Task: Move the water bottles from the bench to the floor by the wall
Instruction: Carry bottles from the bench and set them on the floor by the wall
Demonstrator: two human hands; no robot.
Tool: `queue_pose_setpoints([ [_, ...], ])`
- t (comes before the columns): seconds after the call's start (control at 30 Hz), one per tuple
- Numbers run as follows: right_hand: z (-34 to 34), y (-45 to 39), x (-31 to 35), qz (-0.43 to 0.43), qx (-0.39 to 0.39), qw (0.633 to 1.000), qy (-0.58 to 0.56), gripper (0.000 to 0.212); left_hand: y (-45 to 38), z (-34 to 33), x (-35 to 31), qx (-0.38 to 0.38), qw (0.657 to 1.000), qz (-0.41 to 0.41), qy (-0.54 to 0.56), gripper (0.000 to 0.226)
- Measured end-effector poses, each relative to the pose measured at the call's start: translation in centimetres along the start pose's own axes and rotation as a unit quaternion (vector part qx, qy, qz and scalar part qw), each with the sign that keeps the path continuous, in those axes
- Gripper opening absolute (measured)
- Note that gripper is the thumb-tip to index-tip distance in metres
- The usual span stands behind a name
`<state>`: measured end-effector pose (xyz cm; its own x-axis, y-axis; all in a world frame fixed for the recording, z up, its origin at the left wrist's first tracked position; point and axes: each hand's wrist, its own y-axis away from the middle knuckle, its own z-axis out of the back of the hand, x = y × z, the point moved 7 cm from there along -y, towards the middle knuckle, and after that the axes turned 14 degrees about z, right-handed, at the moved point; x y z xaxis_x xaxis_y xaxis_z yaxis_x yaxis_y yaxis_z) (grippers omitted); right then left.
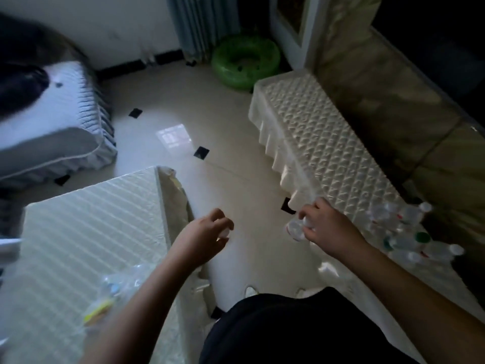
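Above the pale tiled floor (236, 179), a clear plastic water bottle (295, 229) is clamped in the right hand (328, 227) fingers; the left hand (207, 232) fingers are curled on something small and pale. More clear bottles (409, 232) are heaped at the quilted cream surface (328, 143) near edge. A slip from the loose fingertip hold could be expected, or the heap could be nudged and rolled off.

A heap of clear plastic bottles (409, 232) lies on its sides on the quilted cream tabletop (328, 143) at the right, caps white and green, some with red on the labels. One more clear bottle (296, 229) is gripped in the right hand (328, 227), its round end facing the camera, above the floor (236, 132) just beside the tabletop's frilled edge.
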<state>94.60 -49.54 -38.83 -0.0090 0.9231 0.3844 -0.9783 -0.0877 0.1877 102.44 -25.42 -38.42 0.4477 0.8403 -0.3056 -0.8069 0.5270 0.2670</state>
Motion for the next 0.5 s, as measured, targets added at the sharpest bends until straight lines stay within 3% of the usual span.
queue_pose_setpoints([
  [0.17,1.8,-6.5,4.1,0.08,0.005,0.997,-0.013,0.025,-0.4,2.6,4.8,-0.047,0.997,0.063,0.011,0.027],
  [0.5,2.3,-19.6,4.8,0.212,0.093,0.972,-0.03,0.028,-8.6,6.1,7.4,-0.05,0.993,0.104,0.027,0.026],
])
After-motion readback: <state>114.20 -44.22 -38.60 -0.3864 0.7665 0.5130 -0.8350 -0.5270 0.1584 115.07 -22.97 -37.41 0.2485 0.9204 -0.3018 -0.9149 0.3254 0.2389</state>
